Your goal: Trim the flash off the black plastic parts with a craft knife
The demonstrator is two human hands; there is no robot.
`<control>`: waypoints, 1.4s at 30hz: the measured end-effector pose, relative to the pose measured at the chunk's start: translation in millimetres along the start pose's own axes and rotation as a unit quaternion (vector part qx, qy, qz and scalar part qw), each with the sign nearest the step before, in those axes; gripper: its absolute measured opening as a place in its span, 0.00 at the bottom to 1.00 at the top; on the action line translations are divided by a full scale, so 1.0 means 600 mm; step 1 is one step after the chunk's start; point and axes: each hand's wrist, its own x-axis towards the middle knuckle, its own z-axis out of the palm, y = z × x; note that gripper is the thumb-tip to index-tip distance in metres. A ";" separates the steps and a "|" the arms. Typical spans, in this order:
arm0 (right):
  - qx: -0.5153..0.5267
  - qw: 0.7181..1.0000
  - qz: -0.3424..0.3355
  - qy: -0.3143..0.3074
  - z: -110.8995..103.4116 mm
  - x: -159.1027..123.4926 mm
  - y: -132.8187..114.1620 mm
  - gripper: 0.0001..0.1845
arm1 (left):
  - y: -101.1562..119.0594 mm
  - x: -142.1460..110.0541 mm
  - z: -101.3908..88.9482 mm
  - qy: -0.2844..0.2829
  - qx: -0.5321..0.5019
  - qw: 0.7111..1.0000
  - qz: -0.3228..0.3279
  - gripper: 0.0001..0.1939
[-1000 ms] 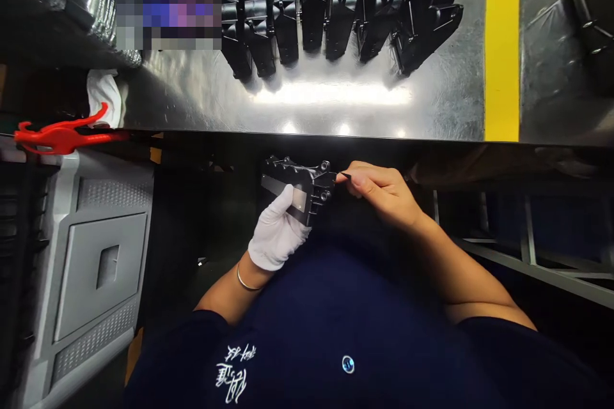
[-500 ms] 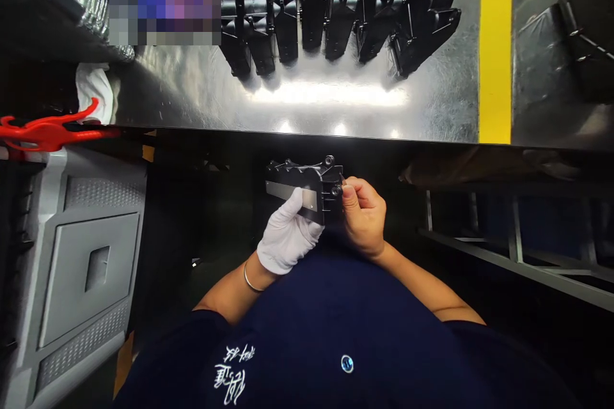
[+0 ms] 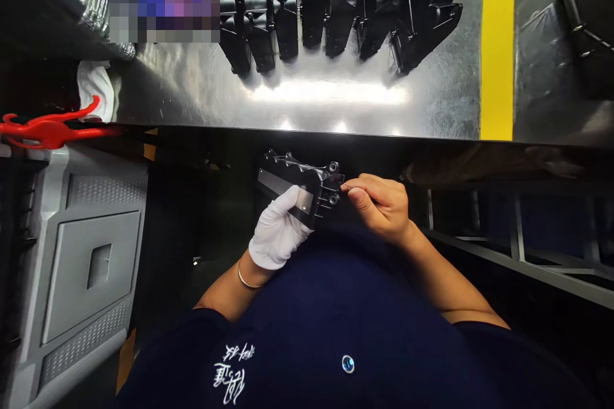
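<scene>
My left hand (image 3: pixel 278 230), in a white glove, grips a black plastic part (image 3: pixel 307 172) held just below the bench edge. The part has ribs and round bosses with holes at its right end, and a flat grey metal strip (image 3: pixel 281 190) along its face. My gloved thumb lies over the strip. At the part's right end, the index fingertip of my bare right hand (image 3: pixel 381 204) touches or nearly touches the edge. The thumb sits close to that index finger and the other fingers are curled. Whether something small is between them I cannot make out.
Rows of similar black plastic parts (image 3: pixel 314 19) stand on the metal bench (image 3: pixel 192 89), left of a yellow stripe (image 3: pixel 497 45). At left are a white cloth (image 3: pixel 94 86), a red plastic piece (image 3: pixel 52 130), a grey plastic bin (image 3: pixel 91 275) and plastic-wrapped stacks. A metal frame (image 3: pixel 518 236) stands right.
My right hand has shifted right, its index finger now straighter at the part's end. My left hand has moved slightly left, and the part has tilted, its left end higher.
</scene>
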 end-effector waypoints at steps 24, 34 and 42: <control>-0.006 0.999 -0.013 -0.034 -0.013 0.004 0.006 0.13 | -0.012 -0.001 0.008 0.034 0.140 0.988 0.051 0.20; -0.054 0.996 0.026 0.072 -0.002 -0.006 0.040 0.18 | -0.022 -0.006 -0.015 -0.046 0.246 0.965 0.084 0.05; -0.051 0.995 0.065 0.061 -0.024 -0.016 0.033 0.21 | -0.017 0.000 -0.011 0.012 0.191 0.976 0.108 0.04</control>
